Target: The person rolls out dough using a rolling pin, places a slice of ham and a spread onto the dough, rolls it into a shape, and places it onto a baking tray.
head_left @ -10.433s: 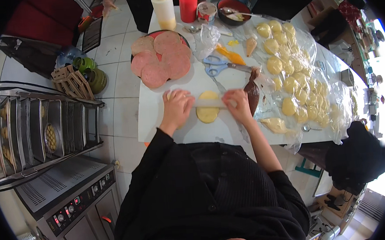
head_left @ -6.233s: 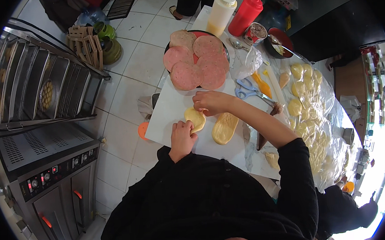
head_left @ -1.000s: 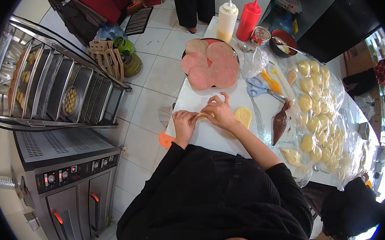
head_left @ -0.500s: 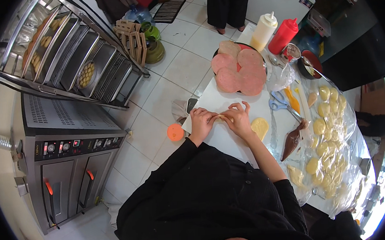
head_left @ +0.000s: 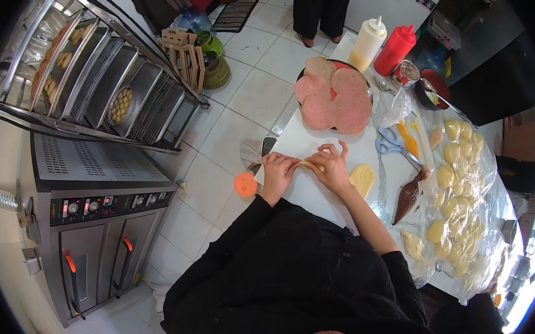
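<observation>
My left hand (head_left: 279, 169) and my right hand (head_left: 328, 166) meet over the near edge of the white table (head_left: 301, 199), their fingertips pinching a small piece of pale dough (head_left: 304, 162), partly hidden by the fingers. Just right of my right hand lies a flattened oval of dough (head_left: 361, 180). Beyond are a plate of pink meat slices (head_left: 334, 100), blue-handled scissors (head_left: 389, 142), an orange utensil (head_left: 407, 138), a pale rolling pin (head_left: 423, 147) and a piping bag of brown filling (head_left: 409, 197). Many dough balls (head_left: 448, 174) sit under clear plastic at the right.
Squeeze bottles (head_left: 393, 53), a can (head_left: 405, 75) and a bowl (head_left: 430, 84) crowd the far end. A person (head_left: 321, 8) stands beyond. Left are a tray rack (head_left: 97, 79), an oven (head_left: 105, 240), gas cylinders (head_left: 214, 71) and crates (head_left: 179, 58).
Earlier I held the rolling pin over round dough; later both hands moved onto a separate piece, now pinched small. The pin lies aside. The view has swung, so the table appears further right.
</observation>
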Demonstrator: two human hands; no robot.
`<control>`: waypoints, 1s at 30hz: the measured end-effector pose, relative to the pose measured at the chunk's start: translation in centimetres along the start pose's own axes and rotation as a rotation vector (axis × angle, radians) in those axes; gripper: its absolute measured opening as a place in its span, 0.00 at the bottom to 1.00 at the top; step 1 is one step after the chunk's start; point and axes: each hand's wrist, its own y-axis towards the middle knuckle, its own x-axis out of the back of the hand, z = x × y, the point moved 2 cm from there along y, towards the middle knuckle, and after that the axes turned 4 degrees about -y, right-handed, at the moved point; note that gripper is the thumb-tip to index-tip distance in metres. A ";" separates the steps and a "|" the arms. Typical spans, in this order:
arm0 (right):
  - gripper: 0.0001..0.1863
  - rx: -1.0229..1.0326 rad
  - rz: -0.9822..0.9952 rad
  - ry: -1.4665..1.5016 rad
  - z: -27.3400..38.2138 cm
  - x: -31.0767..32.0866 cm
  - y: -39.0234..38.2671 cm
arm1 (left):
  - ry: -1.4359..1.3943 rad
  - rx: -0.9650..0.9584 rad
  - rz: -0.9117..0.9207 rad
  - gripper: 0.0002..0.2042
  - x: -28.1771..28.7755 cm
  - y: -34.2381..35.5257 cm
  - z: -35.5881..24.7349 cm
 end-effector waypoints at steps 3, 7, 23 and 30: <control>0.05 0.028 0.056 -0.015 -0.8 -0.4 -0.4 | -0.019 -0.026 -0.067 0.07 0.3 0.6 -1.7; 0.04 0.027 0.071 -0.036 -0.3 -0.1 -0.1 | -0.063 0.057 -0.011 0.07 0.2 -0.3 -0.2; 0.05 -0.007 -0.012 0.066 0.7 -0.9 -0.3 | 0.038 -0.044 -0.071 0.05 0.7 0.0 -1.6; 0.05 -0.030 -0.024 0.077 1.0 -0.6 0.2 | -0.290 0.163 -0.078 0.07 0.7 -0.5 -1.2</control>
